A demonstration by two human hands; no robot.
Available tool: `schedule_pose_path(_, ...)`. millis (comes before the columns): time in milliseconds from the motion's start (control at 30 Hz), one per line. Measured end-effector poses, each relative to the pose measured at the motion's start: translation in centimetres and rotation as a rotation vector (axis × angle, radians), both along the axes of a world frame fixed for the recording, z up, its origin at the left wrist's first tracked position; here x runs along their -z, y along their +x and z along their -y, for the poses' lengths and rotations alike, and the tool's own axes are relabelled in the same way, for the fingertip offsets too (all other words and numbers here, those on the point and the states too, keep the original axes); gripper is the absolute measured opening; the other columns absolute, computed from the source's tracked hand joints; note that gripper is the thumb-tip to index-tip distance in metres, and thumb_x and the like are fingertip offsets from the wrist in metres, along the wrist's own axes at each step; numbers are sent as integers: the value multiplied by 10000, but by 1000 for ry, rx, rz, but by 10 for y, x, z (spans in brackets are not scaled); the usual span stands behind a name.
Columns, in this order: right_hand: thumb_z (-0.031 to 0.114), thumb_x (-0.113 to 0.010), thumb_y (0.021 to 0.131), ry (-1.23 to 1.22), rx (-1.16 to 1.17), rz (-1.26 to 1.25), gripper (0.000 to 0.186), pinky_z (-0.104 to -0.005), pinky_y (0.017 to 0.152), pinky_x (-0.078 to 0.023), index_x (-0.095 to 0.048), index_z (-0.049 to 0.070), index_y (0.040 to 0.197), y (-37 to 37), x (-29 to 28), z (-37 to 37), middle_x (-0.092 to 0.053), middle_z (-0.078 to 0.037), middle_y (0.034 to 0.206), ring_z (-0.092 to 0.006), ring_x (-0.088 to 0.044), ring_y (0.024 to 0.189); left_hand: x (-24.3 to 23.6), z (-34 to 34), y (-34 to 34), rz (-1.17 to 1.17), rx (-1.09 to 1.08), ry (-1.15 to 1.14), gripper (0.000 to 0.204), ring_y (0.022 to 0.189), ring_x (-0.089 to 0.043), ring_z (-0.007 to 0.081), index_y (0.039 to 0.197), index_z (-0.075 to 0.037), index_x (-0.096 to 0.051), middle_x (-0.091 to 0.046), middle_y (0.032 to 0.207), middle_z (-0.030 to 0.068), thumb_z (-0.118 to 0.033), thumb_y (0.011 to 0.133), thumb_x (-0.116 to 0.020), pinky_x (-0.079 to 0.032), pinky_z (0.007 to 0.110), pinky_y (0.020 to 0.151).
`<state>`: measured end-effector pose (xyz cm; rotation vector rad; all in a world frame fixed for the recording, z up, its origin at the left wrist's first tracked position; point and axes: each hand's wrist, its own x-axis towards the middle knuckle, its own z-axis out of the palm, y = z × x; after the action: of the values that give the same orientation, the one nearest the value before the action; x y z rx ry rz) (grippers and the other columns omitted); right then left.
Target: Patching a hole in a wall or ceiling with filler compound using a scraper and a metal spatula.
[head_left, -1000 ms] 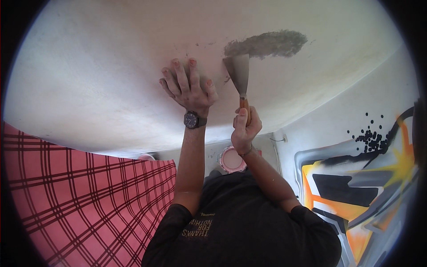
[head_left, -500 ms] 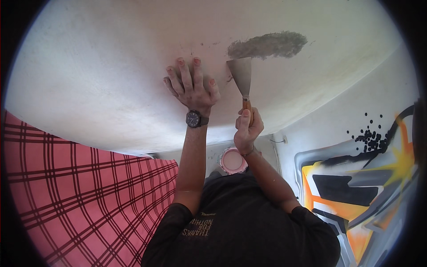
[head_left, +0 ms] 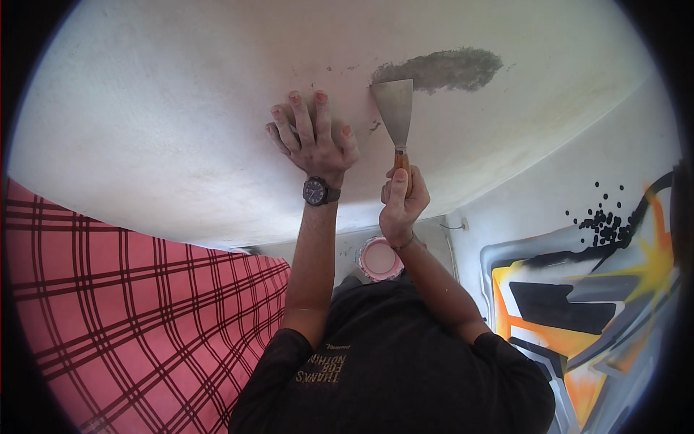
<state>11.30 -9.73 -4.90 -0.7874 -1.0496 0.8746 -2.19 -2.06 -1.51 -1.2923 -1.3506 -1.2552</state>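
Note:
My right hand is closed round the wooden handle of a putty knife. The wide metal blade points away from me, its far edge over the near left end of a rough grey patch on the white wall. Left of the knife, my left hand lies against the wall with its fingers spread, holding nothing. Pale dust coats its fingers, and a dark watch is on that wrist. Small dark chips mark the wall between the hand and the blade.
Below my forearms stands a round bucket with pinkish contents and a smeared rim. Red cloth with dark checks hangs at the left. On the right, another wall carries a painted mural in orange, black and grey. A cable runs near the corner.
My right hand has slid the putty knife a little farther up the wall, so its blade now overlaps the grey patch's edge. The left hand has stayed in place.

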Motion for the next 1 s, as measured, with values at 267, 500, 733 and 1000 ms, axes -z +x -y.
schedule_pose_path(267,317,-513,1055,2,-11,-3,346,-220,421,-231,-515,17,882,-2,-2,-2,-359,70,561,-7,-283,458,2,-1,2,1,-5,-4,557,1471,-259,391,1398,-153,-579,-410,1553,115,-448,967,-384,-144,567,1207)
schedule_pose_path(500,317,-511,1056,12,-17,-9,346,-221,421,-220,-513,17,883,1,-5,-5,-358,73,558,-6,-281,458,2,-1,4,1,-9,0,559,1470,-259,390,1397,-156,-580,-408,1555,112,-456,971,-377,-141,566,1208)
schedule_pose_path(733,315,-516,1053,22,9,13,342,-220,421,-216,-516,15,890,7,-8,-7,-369,70,559,-5,-286,456,4,-2,9,2,0,-3,556,1468,-265,393,1397,-158,-580,-411,1551,117,-454,976,-371,-138,566,1209)
schedule_pose_path(1000,229,-555,1017,-64,16,20,279,-272,499,-331,-580,6,851,18,-2,-3,-467,5,604,-69,-412,536,3,-2,12,-7,-11,5,554,1464,-275,397,1392,-147,-582,-419,1545,128,-445,982,-358,-142,565,1208)
